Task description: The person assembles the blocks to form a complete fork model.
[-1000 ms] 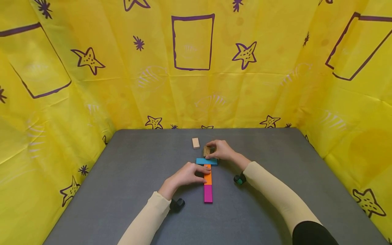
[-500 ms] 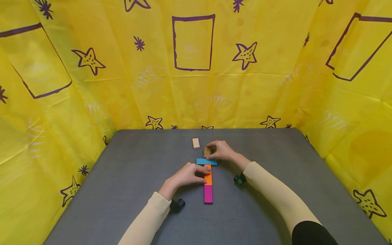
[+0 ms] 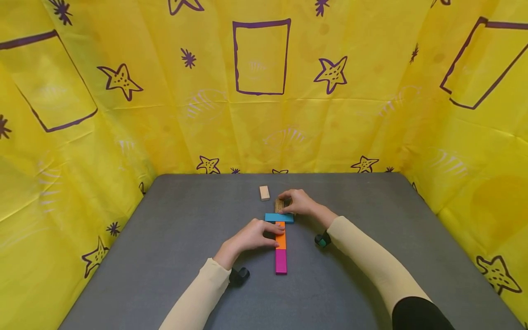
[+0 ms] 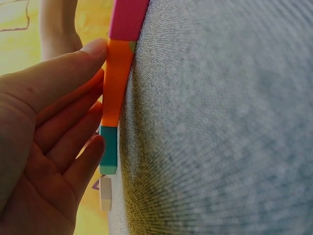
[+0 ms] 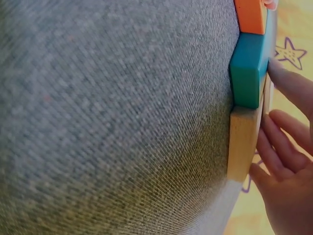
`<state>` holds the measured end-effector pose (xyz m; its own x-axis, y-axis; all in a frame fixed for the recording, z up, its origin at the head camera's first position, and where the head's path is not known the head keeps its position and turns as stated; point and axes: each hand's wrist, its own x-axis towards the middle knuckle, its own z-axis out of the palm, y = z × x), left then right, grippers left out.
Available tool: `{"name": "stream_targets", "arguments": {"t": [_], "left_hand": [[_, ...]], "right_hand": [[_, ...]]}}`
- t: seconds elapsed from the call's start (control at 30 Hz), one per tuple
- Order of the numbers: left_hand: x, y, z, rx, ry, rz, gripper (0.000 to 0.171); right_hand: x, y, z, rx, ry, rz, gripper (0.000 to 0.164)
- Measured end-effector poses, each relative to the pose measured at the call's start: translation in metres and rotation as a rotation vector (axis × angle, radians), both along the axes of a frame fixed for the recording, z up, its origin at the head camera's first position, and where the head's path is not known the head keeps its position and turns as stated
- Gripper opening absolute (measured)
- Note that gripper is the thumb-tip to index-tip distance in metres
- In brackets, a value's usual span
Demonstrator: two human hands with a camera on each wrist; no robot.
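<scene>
In the head view my left hand (image 3: pixel 255 234) rests lightly on the orange block (image 3: pixel 280 241), its thumb and fingertips touching the top. A magenta block (image 3: pixel 281 262) abuts the orange block's near end. Across its far end lies a blue block (image 3: pixel 272 217). My right hand (image 3: pixel 300 202) pinches a brown wooden block (image 3: pixel 278 206) just beyond the blue one, thumb at the near end and forefinger at the far end. In the right wrist view a wooden block (image 5: pixel 242 144) sits against the blue block (image 5: pixel 247 73); the hand partly hides this spot from above.
A pale wooden block (image 3: pixel 264 193) lies apart, just left of and beyond the right hand. The grey tabletop (image 3: pixel 185 220) is bordered at the back and sides by yellow cloth (image 3: pixel 173 128) with starfish drawings. Both wrists wear dark straps with small devices.
Both hands keep almost the same place. The right hand's thumb has shifted very slightly at the brown wooden block. The other blocks lie as before.
</scene>
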<state>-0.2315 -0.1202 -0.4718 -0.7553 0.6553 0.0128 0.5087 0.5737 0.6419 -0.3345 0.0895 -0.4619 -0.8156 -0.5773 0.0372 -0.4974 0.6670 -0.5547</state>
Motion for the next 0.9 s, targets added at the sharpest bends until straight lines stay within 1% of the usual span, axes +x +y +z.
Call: {"name": "stream_targets", "arguments": {"t": [0.23, 0.53, 0.77, 0.9], "left_hand": [[-0.0004, 0.0003, -0.0007, 0.001, -0.023, 0.011, 0.044], [-0.0005, -0.0006, -0.0015, -0.006, -0.003, 0.000, 0.043], [-0.0005, -0.0004, 0.0003, -0.009, -0.023, 0.004, 0.042], [0.0000, 0.0001, 0.0005, -0.004, -0.021, -0.002, 0.042]], "right_hand": [[-0.0014, 0.0008, 0.0000, 0.004, -0.002, 0.003, 0.052], [-0.0015, 0.0000, 0.0005, 0.009, -0.002, 0.006, 0.051], [-0.0003, 0.0005, 0.0014, 0.015, 0.015, 0.017, 0.050], [0.0002, 0.0020, 0.0023, 0.001, 0.010, 0.018, 0.047]]}}
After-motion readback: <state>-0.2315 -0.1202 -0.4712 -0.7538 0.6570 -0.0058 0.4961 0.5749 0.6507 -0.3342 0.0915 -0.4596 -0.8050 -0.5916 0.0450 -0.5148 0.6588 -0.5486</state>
